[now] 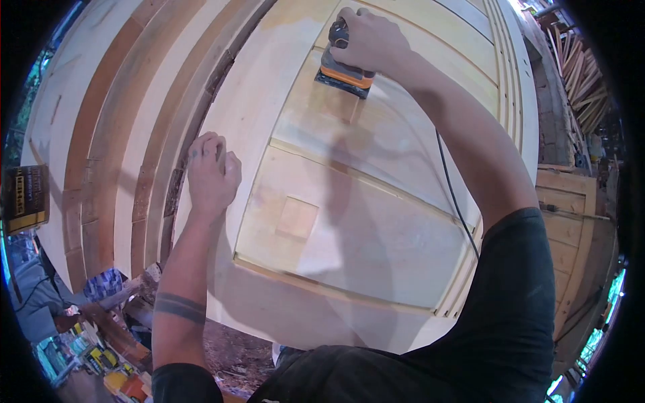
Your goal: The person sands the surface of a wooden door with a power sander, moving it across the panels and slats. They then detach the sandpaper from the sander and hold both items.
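Observation:
My right hand (376,41) is wrapped around an orange and black electric sander (344,72), whose flat pad sits on a recessed panel in the upper part of a pale wooden door (252,87). A dark power cord (449,171) runs down past my right forearm. On the door's left side board rests my left hand (213,171), fingers curled in a loose fist with nothing visible in them. Below the sander, a lower recessed panel (383,235) carries a small raised square block (297,218). My arm's shadow falls across both panels.
Several long boards (111,127) stand or lie side by side on the left, beside a dark lacquer tin (25,198). Another panelled wooden door (564,201) is at the right, under a heap of thin wood strips (581,87). Cluttered items (101,356) fill the lower left.

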`<action>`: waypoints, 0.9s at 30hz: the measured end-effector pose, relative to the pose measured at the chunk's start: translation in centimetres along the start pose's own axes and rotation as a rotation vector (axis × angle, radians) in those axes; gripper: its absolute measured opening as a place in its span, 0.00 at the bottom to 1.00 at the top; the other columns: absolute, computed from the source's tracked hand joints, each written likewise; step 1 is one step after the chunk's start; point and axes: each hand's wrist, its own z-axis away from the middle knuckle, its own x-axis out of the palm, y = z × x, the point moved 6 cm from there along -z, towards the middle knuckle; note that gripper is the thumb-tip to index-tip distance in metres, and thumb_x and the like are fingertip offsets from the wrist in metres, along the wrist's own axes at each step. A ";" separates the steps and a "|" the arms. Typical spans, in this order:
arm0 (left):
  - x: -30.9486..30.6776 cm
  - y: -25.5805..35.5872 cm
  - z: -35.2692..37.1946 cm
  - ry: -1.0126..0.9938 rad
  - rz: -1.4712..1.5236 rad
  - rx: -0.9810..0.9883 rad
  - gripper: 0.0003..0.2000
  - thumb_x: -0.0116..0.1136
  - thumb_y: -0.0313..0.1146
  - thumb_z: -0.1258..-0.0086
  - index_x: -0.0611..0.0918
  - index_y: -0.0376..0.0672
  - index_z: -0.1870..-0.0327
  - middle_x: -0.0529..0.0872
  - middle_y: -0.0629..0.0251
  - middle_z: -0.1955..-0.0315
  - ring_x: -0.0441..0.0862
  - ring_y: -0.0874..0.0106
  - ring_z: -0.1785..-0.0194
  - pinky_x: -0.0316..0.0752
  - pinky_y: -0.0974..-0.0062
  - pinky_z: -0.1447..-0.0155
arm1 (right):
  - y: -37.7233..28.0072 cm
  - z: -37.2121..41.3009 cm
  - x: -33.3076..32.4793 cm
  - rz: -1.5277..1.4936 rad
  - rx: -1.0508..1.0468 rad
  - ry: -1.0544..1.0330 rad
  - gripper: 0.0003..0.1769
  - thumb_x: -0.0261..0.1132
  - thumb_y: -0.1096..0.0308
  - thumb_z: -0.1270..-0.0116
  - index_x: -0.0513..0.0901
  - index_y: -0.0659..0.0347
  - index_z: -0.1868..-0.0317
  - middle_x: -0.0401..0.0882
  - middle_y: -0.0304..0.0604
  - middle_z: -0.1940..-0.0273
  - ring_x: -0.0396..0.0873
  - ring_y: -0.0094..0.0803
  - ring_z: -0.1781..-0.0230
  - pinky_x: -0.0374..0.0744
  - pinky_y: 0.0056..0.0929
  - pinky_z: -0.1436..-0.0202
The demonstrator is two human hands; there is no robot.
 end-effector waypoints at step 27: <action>0.0 0.0 0.0 0.028 0.011 -0.005 0.15 0.58 0.29 0.37 0.77 0.38 0.50 0.77 0.49 0.46 0.74 0.49 0.42 0.71 0.53 0.39 | -1.5 -0.2 -1.4 -0.027 -0.128 0.035 0.28 0.65 0.50 0.42 0.78 0.62 0.48 0.82 0.58 0.57 0.84 0.54 0.55 0.83 0.47 0.52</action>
